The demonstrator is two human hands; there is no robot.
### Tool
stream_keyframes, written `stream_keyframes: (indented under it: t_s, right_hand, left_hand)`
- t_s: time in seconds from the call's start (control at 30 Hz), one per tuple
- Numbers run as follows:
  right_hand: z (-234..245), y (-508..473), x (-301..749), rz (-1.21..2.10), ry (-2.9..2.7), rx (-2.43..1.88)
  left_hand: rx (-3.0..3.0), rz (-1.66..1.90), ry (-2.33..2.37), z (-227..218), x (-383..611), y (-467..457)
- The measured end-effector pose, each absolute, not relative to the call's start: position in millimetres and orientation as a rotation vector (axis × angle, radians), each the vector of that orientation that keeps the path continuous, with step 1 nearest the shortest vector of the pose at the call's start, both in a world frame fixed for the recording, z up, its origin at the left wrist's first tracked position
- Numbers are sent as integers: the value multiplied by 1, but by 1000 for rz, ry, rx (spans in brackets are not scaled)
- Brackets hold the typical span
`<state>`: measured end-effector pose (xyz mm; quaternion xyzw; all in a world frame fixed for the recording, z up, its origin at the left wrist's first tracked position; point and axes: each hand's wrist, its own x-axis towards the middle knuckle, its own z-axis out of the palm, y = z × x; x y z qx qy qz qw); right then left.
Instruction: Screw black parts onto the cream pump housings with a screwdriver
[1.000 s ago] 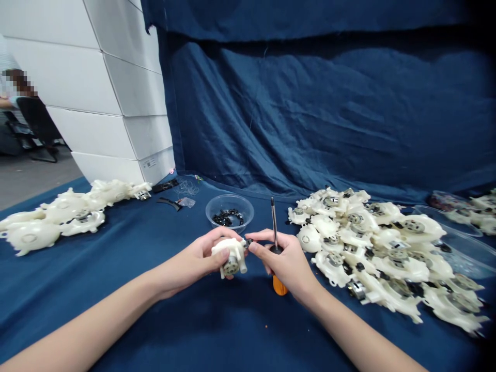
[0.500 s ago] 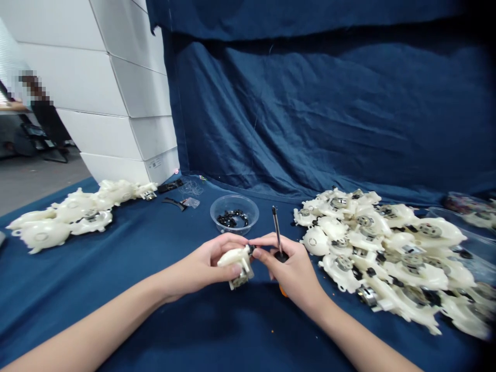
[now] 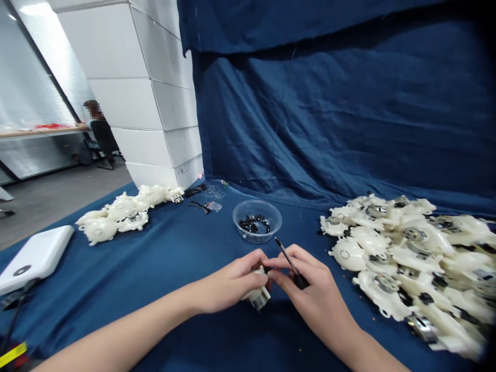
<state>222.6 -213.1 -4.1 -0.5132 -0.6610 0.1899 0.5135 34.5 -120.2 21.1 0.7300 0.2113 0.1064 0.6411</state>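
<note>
My left hand point(image 3: 232, 281) is closed around a cream plastic housing point(image 3: 258, 295), mostly hidden by the fingers, with a squared end sticking out below. My right hand point(image 3: 310, 284) has a screwdriver point(image 3: 289, 257) tucked in it, its dark shaft slanting up and left from a black handle. With the same hand's thumb and forefinger I pinch at the housing's upper right edge, where a small black part point(image 3: 267, 269) barely shows between the fingertips. Beyond both hands stands a clear round bowl point(image 3: 257, 239) with small black parts inside.
A large heap of cream housings with motors point(image 3: 411, 258) covers the right side. A smaller row of housings point(image 3: 127, 211) lies left, near stacked white boxes point(image 3: 155, 139). A white power bank point(image 3: 36, 258) with a cable is at far left. A person point(image 3: 95, 111) sits in the background.
The view has swung left, bringing the power bank into sight. The housing is turned and more covered by my left fingers. The screwdriver now tilts further left in my right hand.
</note>
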Motion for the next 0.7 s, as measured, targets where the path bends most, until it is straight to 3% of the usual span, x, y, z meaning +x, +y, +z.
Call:
stream_keyframes:
  t_s: [0.7]
  right_hand:
    - [1,-213,221,549,-1609,-1207]
  left_hand:
    - [1502,112,433,15,30,-110]
